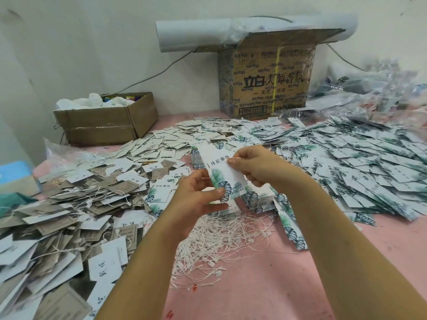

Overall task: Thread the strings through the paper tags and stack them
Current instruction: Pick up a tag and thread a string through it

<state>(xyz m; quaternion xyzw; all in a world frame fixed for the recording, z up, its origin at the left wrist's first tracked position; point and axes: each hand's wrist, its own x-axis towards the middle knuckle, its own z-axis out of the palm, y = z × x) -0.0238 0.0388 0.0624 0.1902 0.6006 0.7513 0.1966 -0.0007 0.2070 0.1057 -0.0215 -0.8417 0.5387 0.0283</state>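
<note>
Now: one leaf-printed tag [220, 173] held up in both hands over the pink table [265, 292].
It looks like thin, light card, stiff enough to stay flat but easy to crease, so the edges are the place to hold it. The left hand [201, 197] grips the lower end, thumb on the face. The right hand [251, 168] pinches the upper edge, perhaps with a string end, too fine to tell. Loose strings [221, 241], limp and tangle-prone, lie just below.

Both forearms reach in from the bench's [272, 287] near edge. Left hand [198, 199] grips the paper tag's [221, 172] lower end; right hand [256, 165], fingers curled, pinches its upper part.
</note>
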